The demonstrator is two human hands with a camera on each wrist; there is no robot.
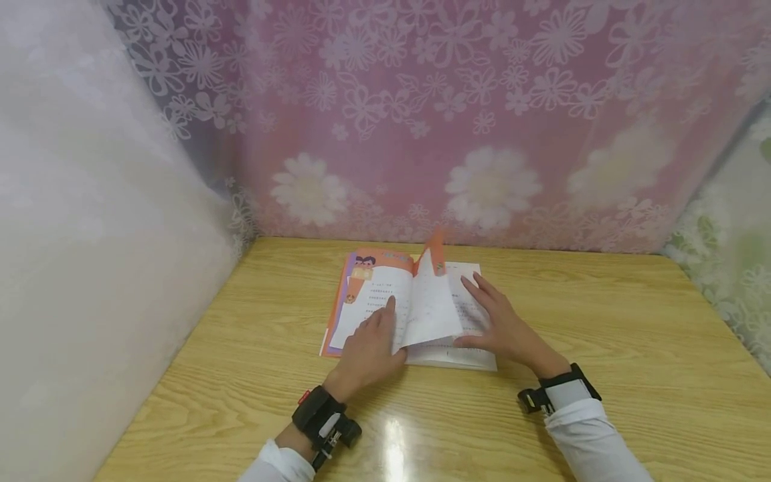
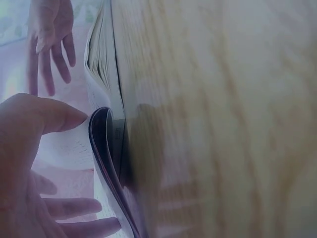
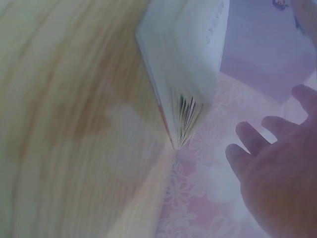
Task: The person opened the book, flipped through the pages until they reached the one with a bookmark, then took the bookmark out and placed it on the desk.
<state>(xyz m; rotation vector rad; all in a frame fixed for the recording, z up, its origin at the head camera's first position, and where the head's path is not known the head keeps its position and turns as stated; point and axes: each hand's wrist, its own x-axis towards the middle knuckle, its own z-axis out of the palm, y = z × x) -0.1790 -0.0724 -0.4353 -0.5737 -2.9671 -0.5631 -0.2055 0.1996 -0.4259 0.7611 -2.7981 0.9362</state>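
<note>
An open book (image 1: 373,284) with orange-topped pages lies on the table, its left side showing printed lines and a cartoon of children. One page (image 1: 432,304) stands lifted and curved over the right-hand side, its orange corner upright. My left hand (image 1: 372,345) rests on the left page near the spine, fingers extended, thumb by the lower edge. My right hand (image 1: 508,328) is over the right-hand page with fingers spread, close to the lifted page. In the right wrist view this hand (image 3: 282,148) holds nothing, and the book's page edges (image 3: 188,116) fan out beside it.
The book lies on a wood-grain table (image 1: 241,402). Behind it hangs a pink flowered curtain (image 1: 385,134), with a pale cloth (image 1: 108,234) at the left and a leafy-patterned cloth (image 1: 729,268) at the right. Both wrists carry strapped cameras.
</note>
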